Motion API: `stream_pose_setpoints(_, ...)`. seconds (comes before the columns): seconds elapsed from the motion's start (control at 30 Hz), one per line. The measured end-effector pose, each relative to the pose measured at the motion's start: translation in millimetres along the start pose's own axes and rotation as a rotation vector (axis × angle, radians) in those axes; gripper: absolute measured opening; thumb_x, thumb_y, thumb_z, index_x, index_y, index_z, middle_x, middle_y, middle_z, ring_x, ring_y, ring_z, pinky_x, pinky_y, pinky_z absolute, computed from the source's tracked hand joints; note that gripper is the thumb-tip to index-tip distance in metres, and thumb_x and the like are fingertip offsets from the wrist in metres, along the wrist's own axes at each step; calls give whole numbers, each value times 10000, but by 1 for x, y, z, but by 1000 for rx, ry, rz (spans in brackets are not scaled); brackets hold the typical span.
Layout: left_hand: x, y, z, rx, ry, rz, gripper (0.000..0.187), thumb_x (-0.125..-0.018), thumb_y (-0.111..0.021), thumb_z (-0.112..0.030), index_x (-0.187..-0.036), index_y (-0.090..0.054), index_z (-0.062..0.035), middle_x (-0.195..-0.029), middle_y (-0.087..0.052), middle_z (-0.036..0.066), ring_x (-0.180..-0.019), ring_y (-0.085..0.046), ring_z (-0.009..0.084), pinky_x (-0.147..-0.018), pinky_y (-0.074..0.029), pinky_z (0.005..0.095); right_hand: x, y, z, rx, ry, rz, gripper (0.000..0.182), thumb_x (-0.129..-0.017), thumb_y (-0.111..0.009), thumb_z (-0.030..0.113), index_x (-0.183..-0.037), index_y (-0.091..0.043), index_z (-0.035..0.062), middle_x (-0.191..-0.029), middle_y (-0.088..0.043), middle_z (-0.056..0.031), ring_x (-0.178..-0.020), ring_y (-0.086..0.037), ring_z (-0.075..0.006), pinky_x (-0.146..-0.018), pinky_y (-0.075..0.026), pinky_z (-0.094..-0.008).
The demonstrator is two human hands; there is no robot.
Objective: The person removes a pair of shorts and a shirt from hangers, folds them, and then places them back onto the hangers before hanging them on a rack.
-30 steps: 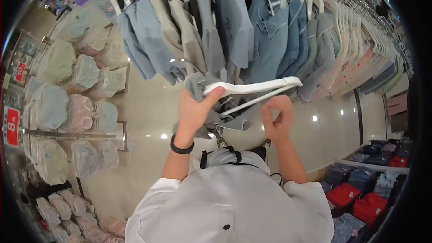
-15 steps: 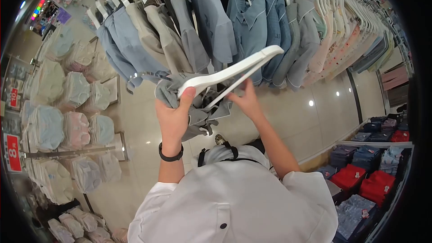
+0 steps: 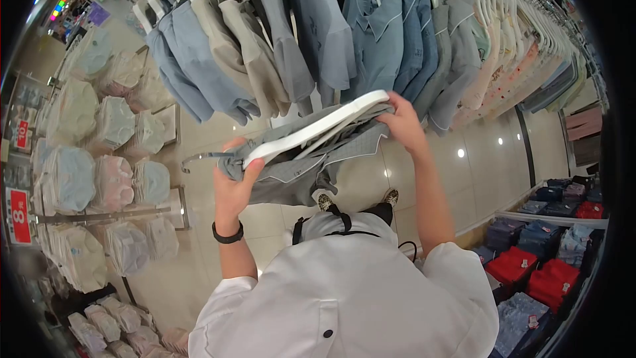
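A white hanger (image 3: pixel 318 127) lies slantwise across the opening of a grey garment with white piping (image 3: pixel 291 182), its metal hook pointing left. Closed round the hook end is my left hand (image 3: pixel 235 182), thumb on the white plastic, with grey cloth bunched under it. At the other end my right hand (image 3: pixel 402 122) pinches the garment's edge beside the hanger tip. The cloth hangs spread between both hands, below the hanging rack. Part of the hanger's lower bar is hidden in the cloth.
A rack of blue shirts (image 3: pixel 374 40), grey and pink garments runs along the top. Packs of underwear (image 3: pixel 73 179) hang on the left by a red price sign (image 3: pixel 18 216). Folded red clothes (image 3: pixel 511 262) and jeans fill shelves at the lower right. Tiled floor lies beneath my hands.
My right hand has moved right and up to the hanger's far end and closed on the cloth. The garment is now stretched along the hanger, which sits lower and flatter. My left hand has shifted left.
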State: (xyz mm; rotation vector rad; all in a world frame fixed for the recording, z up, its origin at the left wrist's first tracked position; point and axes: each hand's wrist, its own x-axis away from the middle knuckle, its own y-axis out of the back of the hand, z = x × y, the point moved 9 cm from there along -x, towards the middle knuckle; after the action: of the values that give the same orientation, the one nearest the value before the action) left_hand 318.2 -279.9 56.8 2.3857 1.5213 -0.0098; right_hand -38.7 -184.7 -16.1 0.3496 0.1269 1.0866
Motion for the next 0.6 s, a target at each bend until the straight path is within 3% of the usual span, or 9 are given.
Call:
stream_pose_setpoints(0.23, 17, -5, 29, 123, 79, 155, 444, -884, -744, -218, -1218, -591, 32, -1104, -658, 88, -1004, -588, 152, -892, -469, 301, 10, 51, 53, -61, 23, -179, 264, -790, -655, 26, -1046, -590, 28, -852, -696, -53, -730, -584, -80, -657, -450, -243)
stream_pose_setpoints(0.27, 21, -10, 21, 171, 7, 179, 423, -888, -739, -216, -1199, -605, 37, -1102, -665, 97, -1003, -595, 159, -890, -472, 304, 4, 58, 52, -179, 142, -201, 235, -798, -660, 40, -1021, -587, 26, -806, -683, -37, -729, -573, -70, -667, -447, -238)
stream_pose_setpoints(0.37, 21, -23, -5, 211, -103, 193, 367, -900, -719, -203, -1158, -630, 42, -1070, -680, 114, -979, -615, 175, -873, -483, 311, 2, 76, 63, -68, 194, -283, 208, -797, -662, 24, -989, -583, 21, -803, -668, -22, -737, -563, -73, -672, -444, -226)
stream_pose_setpoints(0.47, 10, -30, -5, -19, -75, 174, 338, -899, -714, -194, -1149, -642, 22, -1052, -693, 126, -954, -635, 175, -851, -492, 312, 18, 87, 88, -38, 199, -317, 166, -796, -664, 26, -930, -567, 26, -800, -632, -28, -735, -550, -80, -669, -442, -231)
stream_pose_setpoints(0.53, 4, -47, -7, -309, -170, 255, 313, -886, -718, -165, -1146, -652, -3, -1068, -697, 143, -926, -655, 179, -835, -499, 309, 28, 86, 101, -58, 211, -317, 160, -796, -667, 34, -915, -560, 31, -793, -618, -31, -732, -542, -77, -669, -442, -232)
stream_pose_setpoints(0.6, -3, -58, -4, -385, -197, 210, 306, -874, -732, -160, -1129, -657, -7, -1070, -698, 150, -905, -663, 183, -823, -504, 308, 36, 73, 113, 104, 209, -195, 212, -788, -699, 81, -930, -546, 41, -837, -629, -48, -727, -584, -128, -675, -470, -277)
